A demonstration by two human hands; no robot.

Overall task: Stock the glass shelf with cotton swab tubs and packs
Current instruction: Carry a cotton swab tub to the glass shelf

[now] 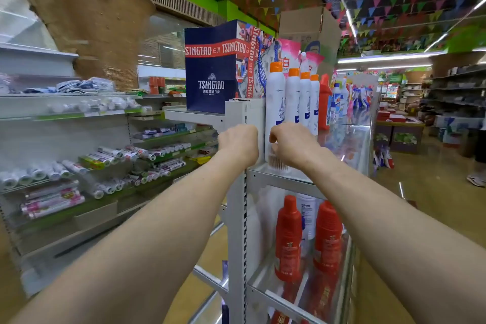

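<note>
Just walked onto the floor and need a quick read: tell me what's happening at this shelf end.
A person is stocking the upper glass shelf in a shop aisle. The right hand is curled over a clear tub of cotton swabs that sits at the shelf's near corner, beside tall white spray bottles. The left hand is closed in a fist against the grey shelf upright; whether it holds anything is hidden. Red bottles fill the shelf below.

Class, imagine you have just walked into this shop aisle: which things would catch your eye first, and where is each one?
Probably the navy and red Tsingtao box standing on top of the grey shelving upright, and beside it the row of white spray bottles with orange caps. In front, the left hand and right hand reach to the glass shelf, the right hand over a cotton swab tub.
</note>
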